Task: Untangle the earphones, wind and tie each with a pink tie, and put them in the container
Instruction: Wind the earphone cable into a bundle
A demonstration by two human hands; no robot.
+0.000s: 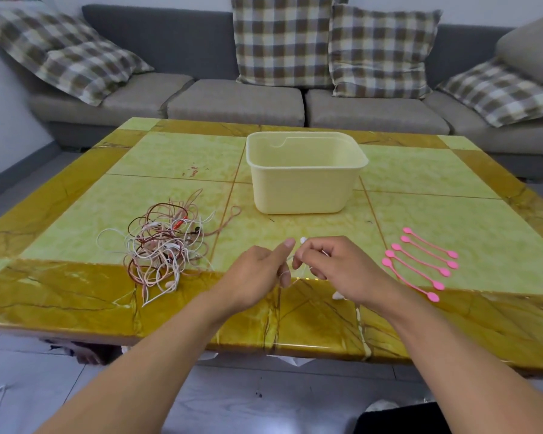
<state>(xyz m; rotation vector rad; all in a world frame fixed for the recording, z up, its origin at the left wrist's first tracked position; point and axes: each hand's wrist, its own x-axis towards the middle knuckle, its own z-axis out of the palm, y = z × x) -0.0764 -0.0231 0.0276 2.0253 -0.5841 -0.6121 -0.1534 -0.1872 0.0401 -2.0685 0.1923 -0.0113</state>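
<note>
Pinching a thin white earphone cord (290, 256) in both grips, left hand (257, 274) and right hand (336, 267), with slim pink silicone ties (420, 261) just beside my right.

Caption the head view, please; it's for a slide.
Both hands wind a white earphone between tangle, ties and tub.

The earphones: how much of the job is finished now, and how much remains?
Done: nothing is packed; the container looks empty, and five pink ties lie unused on the table. In hand: the left hand and right hand hold one thin white earphone between them, apparently winding it. Left: tying this one, then the tangled pile, which is barely started.
</note>
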